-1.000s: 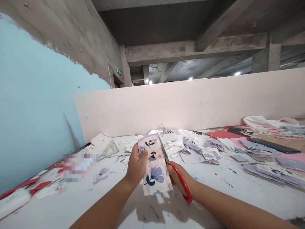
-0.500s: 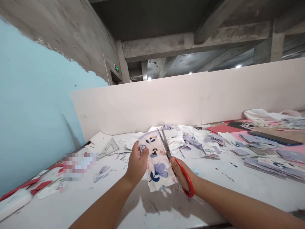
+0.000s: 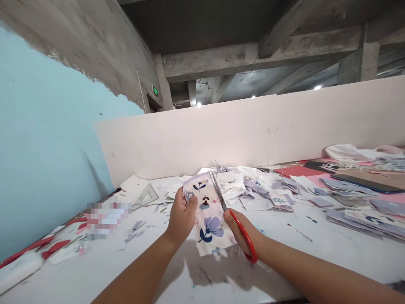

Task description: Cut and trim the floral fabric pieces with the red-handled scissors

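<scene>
Pinched between the thumb and fingers of my left hand point(image 3: 182, 214) is a piece of floral fabric point(image 3: 207, 213), cream with purple and navy flowers. It is held tilted above the white table point(image 3: 177, 274). My right hand point(image 3: 238, 230) is wrapped round the red handles of a pair of scissors point(image 3: 243, 236). Their blades lie along the fabric's right edge, pointing away from me and closed or nearly so. Part of the handles is hidden by my right hand.
Fabric scraps point(image 3: 262, 188) lie heaped behind my hands. A clear triangle ruler point(image 3: 147, 195) rests at the back left. On the right are a dark phone point(image 3: 370, 183) and stacked floral pieces point(image 3: 373, 219). A pale partition point(image 3: 205, 139) stands behind the table.
The scissor blades have come together along the fabric's right edge, where they stood slightly apart before. My left hand and the fabric have hardly moved.
</scene>
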Tool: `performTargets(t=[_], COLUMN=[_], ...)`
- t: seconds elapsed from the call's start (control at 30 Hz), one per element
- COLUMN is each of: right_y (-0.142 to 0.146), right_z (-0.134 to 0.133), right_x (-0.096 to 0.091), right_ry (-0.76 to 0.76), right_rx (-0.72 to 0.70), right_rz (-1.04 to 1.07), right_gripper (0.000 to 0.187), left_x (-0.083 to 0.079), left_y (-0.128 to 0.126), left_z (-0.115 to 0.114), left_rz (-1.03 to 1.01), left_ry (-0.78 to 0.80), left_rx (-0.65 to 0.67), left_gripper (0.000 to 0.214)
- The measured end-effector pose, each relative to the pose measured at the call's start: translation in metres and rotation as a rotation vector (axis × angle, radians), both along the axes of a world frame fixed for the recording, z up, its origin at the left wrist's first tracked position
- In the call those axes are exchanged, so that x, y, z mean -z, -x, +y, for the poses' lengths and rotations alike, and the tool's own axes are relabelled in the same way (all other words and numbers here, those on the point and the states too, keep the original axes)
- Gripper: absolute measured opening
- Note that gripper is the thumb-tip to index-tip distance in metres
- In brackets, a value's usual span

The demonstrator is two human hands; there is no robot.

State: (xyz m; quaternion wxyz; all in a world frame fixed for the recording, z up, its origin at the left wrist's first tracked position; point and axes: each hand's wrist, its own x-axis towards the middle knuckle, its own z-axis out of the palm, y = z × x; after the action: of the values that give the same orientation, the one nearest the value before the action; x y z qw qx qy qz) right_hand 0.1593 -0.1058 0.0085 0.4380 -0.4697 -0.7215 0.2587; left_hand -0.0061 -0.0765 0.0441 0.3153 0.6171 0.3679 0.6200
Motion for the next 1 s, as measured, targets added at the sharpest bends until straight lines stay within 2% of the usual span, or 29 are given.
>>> performTargets(t=[0.7, 1.0], right_y=[0.0011, 0.0010], right_z=[-0.0014, -0.0008], right_x=[-0.0027, -0.0019], right_ry=[0.006, 0.023], right_rx=[0.036, 0.001], right_rz=[-0.047, 0.036], right_gripper=[0.048, 0.047], left_x=[-0.0008, 0.0041], left_y=[-0.0007, -0.0017], left_z=[-0.0051, -0.0046], left_rz=[0.044, 0.069], left_ry=[0.021, -0.005], left_rx=[-0.020, 0.018], left_gripper=[0.034, 0.035])
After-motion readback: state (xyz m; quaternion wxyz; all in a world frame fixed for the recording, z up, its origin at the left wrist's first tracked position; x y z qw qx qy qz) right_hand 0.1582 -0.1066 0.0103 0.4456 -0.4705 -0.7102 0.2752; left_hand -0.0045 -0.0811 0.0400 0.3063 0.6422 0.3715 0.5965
